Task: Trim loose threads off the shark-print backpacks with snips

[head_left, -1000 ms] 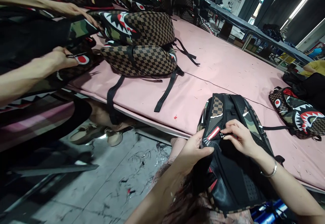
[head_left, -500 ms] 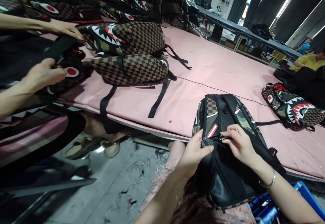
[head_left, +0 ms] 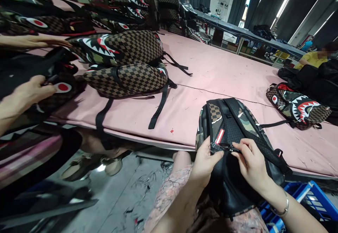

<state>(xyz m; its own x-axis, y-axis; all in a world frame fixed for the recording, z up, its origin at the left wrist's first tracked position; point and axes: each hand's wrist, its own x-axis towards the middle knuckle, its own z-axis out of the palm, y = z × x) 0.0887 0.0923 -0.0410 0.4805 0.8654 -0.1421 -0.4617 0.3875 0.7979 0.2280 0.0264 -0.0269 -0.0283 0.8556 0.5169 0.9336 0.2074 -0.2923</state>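
A black backpack with checkered and camouflage patches leans from my lap against the table edge, its shoulder straps facing me. My left hand is closed on one shoulder strap, just under a red-and-white label. In my right hand is a small pair of black thread snips, its tips pointing left at the strap by my left thumb. Whether the blades touch a thread there is too small to tell.
A pink-covered table runs across the view. Stacked shark-face backpacks stand at the left, where a co-worker's hand grips a bag. Another backpack lies right, before a person in yellow. A blue crate sits lower right.
My view has shifted slightly. The snips in my right hand sit a little lower, still at the strap my left hand holds. The co-worker's hands at the left have moved left.
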